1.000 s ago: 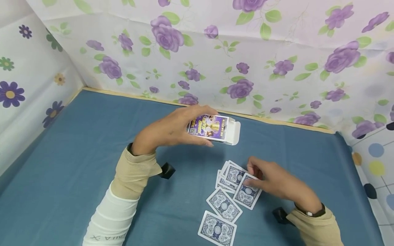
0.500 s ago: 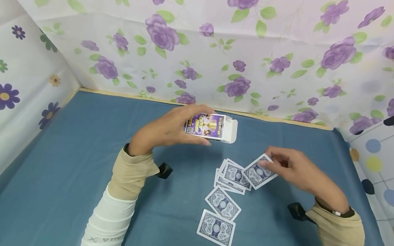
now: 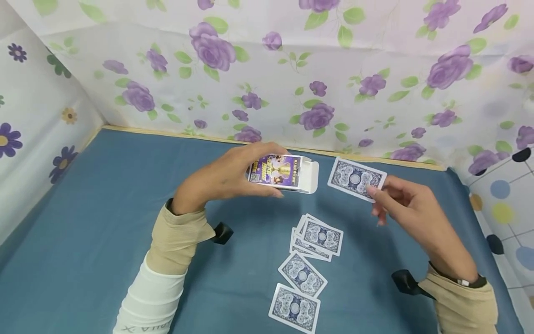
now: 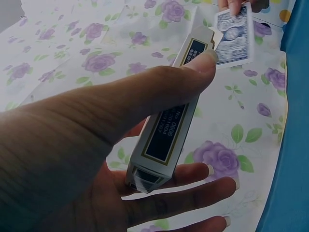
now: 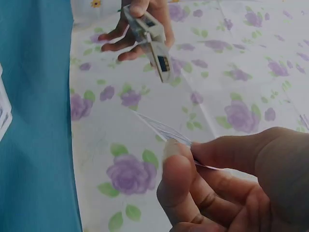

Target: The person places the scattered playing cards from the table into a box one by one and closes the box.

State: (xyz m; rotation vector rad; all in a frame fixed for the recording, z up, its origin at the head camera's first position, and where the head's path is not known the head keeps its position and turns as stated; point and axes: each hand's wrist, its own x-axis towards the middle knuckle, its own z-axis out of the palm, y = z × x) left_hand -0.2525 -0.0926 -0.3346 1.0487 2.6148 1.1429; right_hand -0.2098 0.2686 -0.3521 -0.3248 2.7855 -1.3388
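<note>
My left hand (image 3: pixel 227 176) grips a purple-and-white card box (image 3: pixel 277 170) between thumb and fingers, its white end flap standing out toward the right. In the left wrist view the box's dark side panel (image 4: pixel 166 128) shows under the thumb. A blue-backed playing card (image 3: pixel 356 179) is pinched in my right hand (image 3: pixel 410 208), raised above the cloth and a short way right of the flap. Seen from the right wrist, that card (image 5: pixel 161 128) appears nearly edge-on between thumb and fingers. Below both hands lies an overlapping group of face-down cards (image 3: pixel 322 235).
Nearer me, two more face-down cards lie on the blue cloth, one slanted card (image 3: pixel 302 274) and one lower card (image 3: pixel 294 308). A flower-printed sheet (image 3: pixel 233 93) rises behind the blue tabletop (image 3: pixel 137 195), with further printed sheets at left and right.
My right hand has lifted one card off the group and carried it up and away from me, level with the box. My left hand keeps its grip on the box, nearly still.
</note>
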